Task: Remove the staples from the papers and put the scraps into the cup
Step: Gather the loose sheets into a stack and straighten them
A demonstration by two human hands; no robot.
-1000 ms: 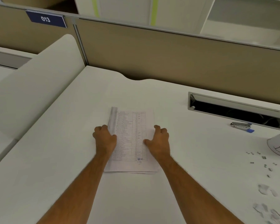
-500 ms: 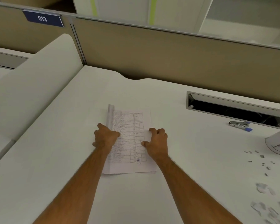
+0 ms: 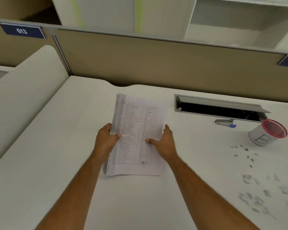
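Observation:
A stack of printed papers (image 3: 135, 130) is held over the middle of the white desk, blurred by motion. My left hand (image 3: 106, 140) grips its left edge, thumb on top. My right hand (image 3: 165, 143) holds its right edge, thumb on the page. At the right stands a white paper cup (image 3: 263, 136) with a red rim and a letter B drawn on it. Several loose staples (image 3: 244, 152) lie in front of the cup. Torn paper scraps (image 3: 256, 195) are scattered nearer the desk's front right.
A small stapler (image 3: 224, 122) with a blue tip lies left of the cup. Behind it is an open cable slot (image 3: 219, 107) in the desk (image 3: 56, 163). A tan partition (image 3: 156, 63) closes the far side. A white curved divider (image 3: 23, 90) borders the left.
Both hands have closed on the stack's edges and lifted it off the desk, shifting it toward the right. The view has turned right, bringing the whole cup into sight.

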